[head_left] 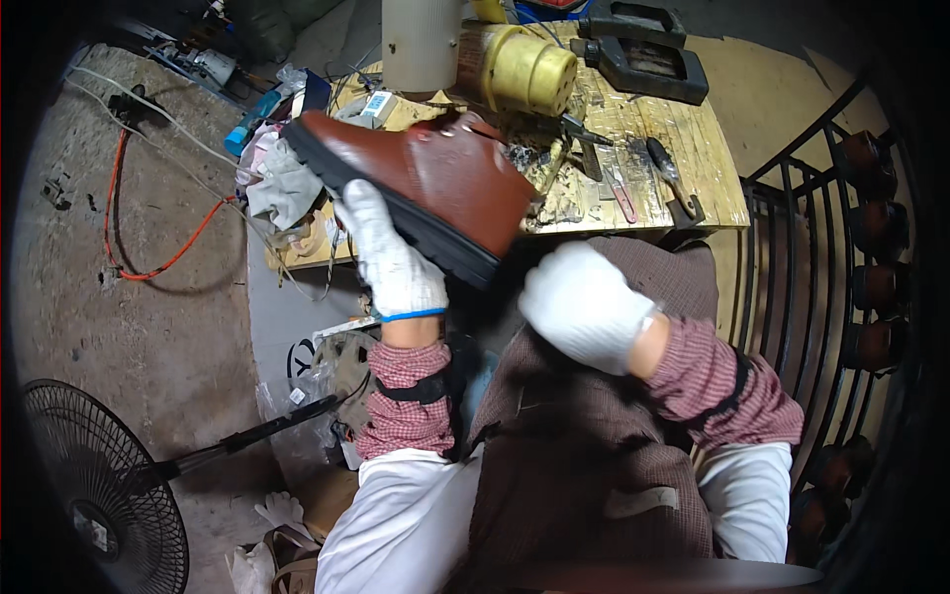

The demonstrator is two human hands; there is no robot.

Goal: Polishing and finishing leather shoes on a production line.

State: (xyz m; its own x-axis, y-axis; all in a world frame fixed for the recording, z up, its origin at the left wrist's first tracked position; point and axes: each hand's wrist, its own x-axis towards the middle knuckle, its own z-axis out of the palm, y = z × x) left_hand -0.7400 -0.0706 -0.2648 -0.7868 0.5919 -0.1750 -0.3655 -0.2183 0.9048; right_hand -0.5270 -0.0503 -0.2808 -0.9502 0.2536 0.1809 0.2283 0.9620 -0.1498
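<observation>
**You hold a brown boot up over your lap**

Your left hand (pixel 394 259) wears a white glove. It grips the brown boot (pixel 427 188) from below — the fingers wrap up around the black sole (pixel 396 210) near the middle and press tight on it. The boot is up in the air, tilted, with its toe pointing down to your right and its heel up to your left. It hangs in front of the near edge of the wooden table (pixel 693 139), above your lap

Your right hand (pixel 584 305) wears a white glove too. It is curled into a loose fist just below the toe of the boot. You cannot tell if it holds something small inside, and it does not touch the boot as far as the picture shows

A brown apron (pixel 584 465) covers your knees. Your sleeves are red check cloth

On the table behind the boot stand a yellow round machine part (pixel 529 67) and a pale tube (pixel 421 45). Small tools lie on the right side of the table — pliers (pixel 584 134) and a little hammer (pixel 673 183). Some rags (pixel 277 183) sit at the left end

On the floor to your left is a black fan (pixel 89 485), and an orange cable (pixel 148 238) curls over the ground. A dark metal rack (pixel 802 247) with round holders stands at your right
</observation>
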